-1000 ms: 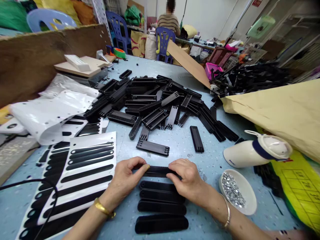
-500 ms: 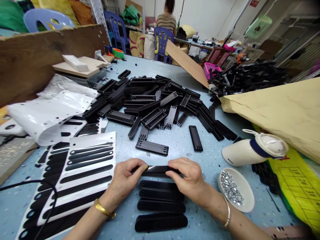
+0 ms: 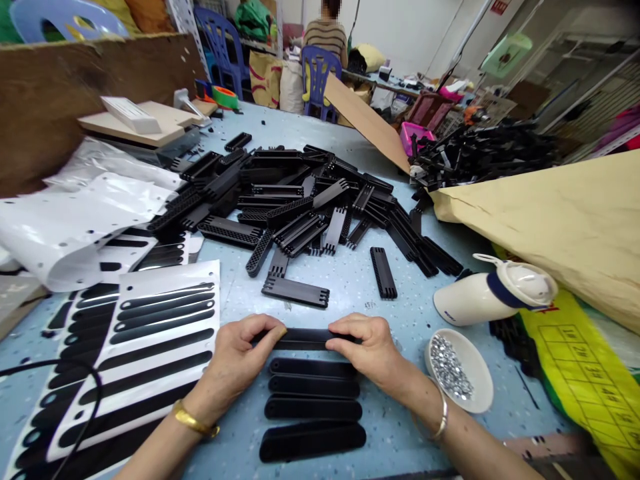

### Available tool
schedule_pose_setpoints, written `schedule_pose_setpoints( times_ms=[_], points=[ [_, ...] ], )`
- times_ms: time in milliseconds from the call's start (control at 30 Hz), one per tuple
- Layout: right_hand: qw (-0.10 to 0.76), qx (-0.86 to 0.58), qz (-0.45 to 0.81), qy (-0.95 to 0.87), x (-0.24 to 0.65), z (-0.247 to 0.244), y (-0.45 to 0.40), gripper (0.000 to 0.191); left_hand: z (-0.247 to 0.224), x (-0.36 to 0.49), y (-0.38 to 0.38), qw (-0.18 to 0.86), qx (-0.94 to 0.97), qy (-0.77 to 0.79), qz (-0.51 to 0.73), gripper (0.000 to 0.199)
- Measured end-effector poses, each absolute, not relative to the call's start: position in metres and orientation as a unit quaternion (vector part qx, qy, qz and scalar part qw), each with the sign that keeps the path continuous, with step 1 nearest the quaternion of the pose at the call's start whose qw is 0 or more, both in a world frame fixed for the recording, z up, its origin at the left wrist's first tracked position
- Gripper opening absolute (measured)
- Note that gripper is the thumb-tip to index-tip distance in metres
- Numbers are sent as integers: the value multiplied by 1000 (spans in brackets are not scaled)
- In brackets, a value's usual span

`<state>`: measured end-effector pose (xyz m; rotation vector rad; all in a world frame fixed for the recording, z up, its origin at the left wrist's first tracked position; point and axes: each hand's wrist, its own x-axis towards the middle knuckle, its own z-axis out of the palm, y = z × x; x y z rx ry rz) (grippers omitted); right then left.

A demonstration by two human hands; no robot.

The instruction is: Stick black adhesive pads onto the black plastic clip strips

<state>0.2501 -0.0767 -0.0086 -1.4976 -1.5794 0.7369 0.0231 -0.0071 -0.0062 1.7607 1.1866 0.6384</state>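
Both my hands pinch one black plastic strip (image 3: 305, 339) between them, just above the blue tabletop. My left hand (image 3: 246, 353) is closed on its left end, thumb on top. On the right end, my right hand (image 3: 371, 347) is closed with thumb and fingers; that end is partly hidden. Below lies a column of several smooth black strips (image 3: 314, 407) with rounded ends. Left of my left hand are white backing sheets (image 3: 165, 343) carrying long black stickers. Farther back spreads a heap of black plastic pieces (image 3: 280, 180), with one loose black piece (image 3: 383, 273) nearer me.
A white bowl (image 3: 483, 380) of small shiny metal parts stands at right, beside a cream bottle (image 3: 475, 298) lying on its side. A cardboard flap (image 3: 367, 123) leans behind the heap. A black cable (image 3: 93, 407) crosses the left. A person (image 3: 325, 37) sits far back.
The view has shifted slightly, so most things sit farther left. My hands keep hold of the strip, and its bright glare has faded.
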Motion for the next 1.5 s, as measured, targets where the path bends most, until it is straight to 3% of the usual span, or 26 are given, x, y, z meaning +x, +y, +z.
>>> schedule_pose_setpoints(
  times_ms=[633,867,1067,1300,1500],
  points=[
    [433,-567,259,-650,251,-15,-81,17,-3,25,-7,430,711,490,264,23],
    [337,-546,147,-753,252,-13,-90,24,-4,25,-5,422,717,485,269,22],
    [309,-525,80,-789,251,-13,-92,26,-4,23,-6,426,717,483,266,23],
    [340,-543,131,-756,251,-18,-90,24,-5,23,-6,426,719,482,263,24],
    [368,-594,161,-697,270,-8,-95,36,-7,22,-4,413,733,474,260,25]
  ],
)
